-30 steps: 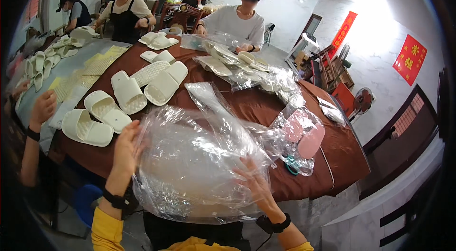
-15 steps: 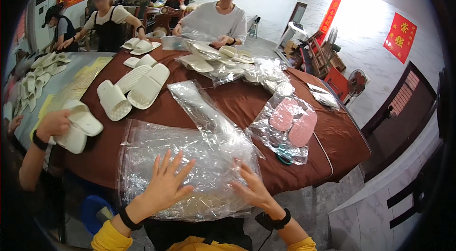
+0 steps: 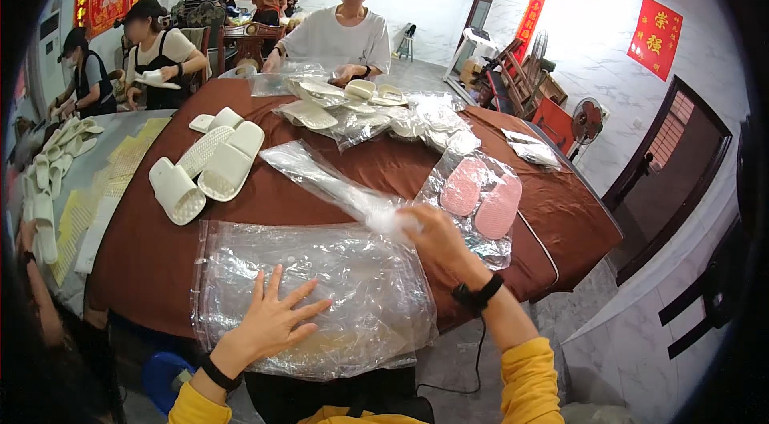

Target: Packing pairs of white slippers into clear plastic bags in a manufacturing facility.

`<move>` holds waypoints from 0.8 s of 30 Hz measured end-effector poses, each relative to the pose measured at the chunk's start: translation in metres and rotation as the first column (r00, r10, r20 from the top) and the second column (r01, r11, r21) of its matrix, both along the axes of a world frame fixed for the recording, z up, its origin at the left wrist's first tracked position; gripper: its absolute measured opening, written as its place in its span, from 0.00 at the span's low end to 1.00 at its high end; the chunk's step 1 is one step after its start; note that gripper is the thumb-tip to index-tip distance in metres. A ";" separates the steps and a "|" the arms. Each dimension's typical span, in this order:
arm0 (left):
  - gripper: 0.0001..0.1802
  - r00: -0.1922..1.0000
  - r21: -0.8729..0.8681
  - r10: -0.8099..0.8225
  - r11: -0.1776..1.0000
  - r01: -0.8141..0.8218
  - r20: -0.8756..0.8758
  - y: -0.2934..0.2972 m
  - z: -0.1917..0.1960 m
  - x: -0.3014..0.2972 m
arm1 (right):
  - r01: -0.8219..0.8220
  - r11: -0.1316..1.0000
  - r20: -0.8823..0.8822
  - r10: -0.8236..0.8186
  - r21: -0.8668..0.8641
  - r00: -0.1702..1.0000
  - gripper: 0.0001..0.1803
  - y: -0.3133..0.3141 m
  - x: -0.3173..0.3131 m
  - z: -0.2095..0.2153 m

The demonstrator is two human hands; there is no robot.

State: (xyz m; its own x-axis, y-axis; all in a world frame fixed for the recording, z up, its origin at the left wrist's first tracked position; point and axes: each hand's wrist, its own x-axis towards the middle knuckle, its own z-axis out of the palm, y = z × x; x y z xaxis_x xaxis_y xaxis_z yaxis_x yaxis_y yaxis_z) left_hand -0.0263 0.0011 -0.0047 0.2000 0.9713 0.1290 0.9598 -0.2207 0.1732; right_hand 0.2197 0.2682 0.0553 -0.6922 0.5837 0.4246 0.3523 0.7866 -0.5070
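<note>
Our left hand (image 3: 268, 320) is now flat, fingers spread, pressing the stack of clear plastic bags (image 3: 312, 296) onto the brown tablecloth (image 3: 264, 199); half a second ago both palms were on it. Our right hand (image 3: 436, 236) has lifted off and pinches one clear bag (image 3: 328, 175), stretched away up-left. So one bag is separating. Bagged pink slippers (image 3: 481, 199) just right of it; white slippers (image 3: 204, 167) beyond the left hand.

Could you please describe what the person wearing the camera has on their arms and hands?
Both arms wear yellow long sleeves, pushed up from the wrists. The left hand is bare, with a dark band on its wrist. The right hand is also bare, with a black watch-like band on its wrist. No gloves or rings show.
</note>
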 end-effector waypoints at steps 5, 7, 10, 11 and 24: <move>0.32 0.999 -0.064 0.011 0.998 -0.009 0.038 0.013 0.005 0.002 | -0.013 0.926 -0.005 0.016 0.377 1.000 0.14 -0.007 -0.041 0.084; 0.34 0.999 -0.048 0.039 0.998 -0.038 0.014 0.016 0.005 0.004 | -0.031 0.897 0.040 0.015 0.441 0.999 0.14 -0.038 -0.053 0.095; 0.35 0.995 -0.054 0.066 0.997 -0.062 0.072 0.025 0.008 0.010 | -0.022 0.843 0.240 -0.128 0.538 0.962 0.16 -0.064 -0.048 0.058; 0.35 0.996 -0.051 0.050 0.998 -0.047 0.074 0.026 0.007 0.011 | -0.039 0.842 0.297 -0.146 0.538 0.944 0.15 -0.069 -0.040 0.027; 0.34 0.988 0.069 0.082 0.993 -0.091 0.128 0.018 -0.003 0.016 | 0.262 0.913 -0.219 -0.338 -0.312 0.915 0.14 0.025 0.113 0.014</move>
